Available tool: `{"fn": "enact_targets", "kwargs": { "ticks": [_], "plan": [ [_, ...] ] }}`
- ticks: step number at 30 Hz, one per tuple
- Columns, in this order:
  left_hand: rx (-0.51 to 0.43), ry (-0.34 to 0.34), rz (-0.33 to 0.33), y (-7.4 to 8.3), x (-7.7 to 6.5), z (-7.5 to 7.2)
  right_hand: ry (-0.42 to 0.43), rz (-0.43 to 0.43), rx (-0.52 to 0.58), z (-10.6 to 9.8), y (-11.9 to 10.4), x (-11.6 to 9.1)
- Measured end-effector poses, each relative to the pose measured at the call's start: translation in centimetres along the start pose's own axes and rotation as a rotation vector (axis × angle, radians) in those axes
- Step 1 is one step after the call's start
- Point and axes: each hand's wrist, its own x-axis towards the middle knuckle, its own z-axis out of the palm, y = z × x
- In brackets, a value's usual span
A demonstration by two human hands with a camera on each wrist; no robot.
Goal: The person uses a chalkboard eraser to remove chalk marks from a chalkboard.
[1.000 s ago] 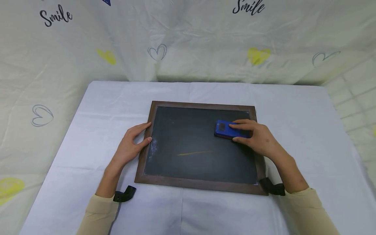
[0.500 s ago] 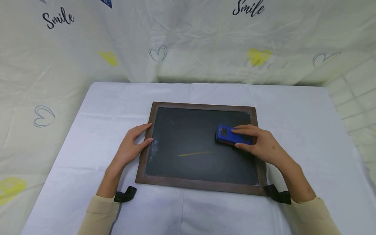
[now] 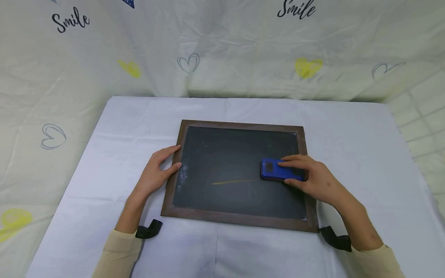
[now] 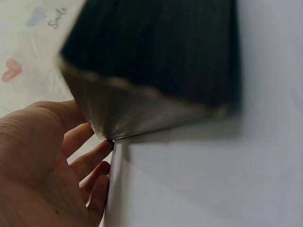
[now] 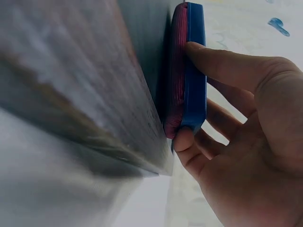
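Observation:
A blackboard (image 3: 236,154) in a brown wooden frame lies flat on the table, with a short yellow chalk line (image 3: 229,182) on its dark surface. On the right half of the board is a blue eraser (image 3: 278,169); the right wrist view shows its pinkish-red ribbed pad facing the board. My right hand (image 3: 318,177) grips this eraser between thumb and fingers. Along the frame's left edge rests my left hand (image 3: 153,170), thumb and index finger spread apart and touching the wood. In the left wrist view its other fingers (image 4: 97,163) lie loosely beside the frame's side.
White cloth (image 3: 264,251) covers the table. Behind it hangs a pale sheet (image 3: 240,50) printed with hearts and lettering. Black wrist mounts (image 3: 148,229) sit by both wrists; the right one is close to the board's near right corner. Whitish smudges mark the board's left side.
My right hand has moved the eraser toward the near side of the board and slightly right. The left hand stays on the frame, and the yellow line looks the same.

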Motion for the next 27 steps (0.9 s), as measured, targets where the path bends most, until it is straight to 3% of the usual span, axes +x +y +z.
{"fn": "enact_targets", "kwargs": {
  "ticks": [11,27],
  "plan": [
    [-0.006,-0.003,0.011,0.1,0.0,0.1,0.025,-0.036,0.031,0.2,0.2,-1.1],
    [0.006,-0.006,-0.028,0.5,-0.2,-0.1,0.005,-0.024,0.003,0.6,-0.2,-0.8]
  ]
}}
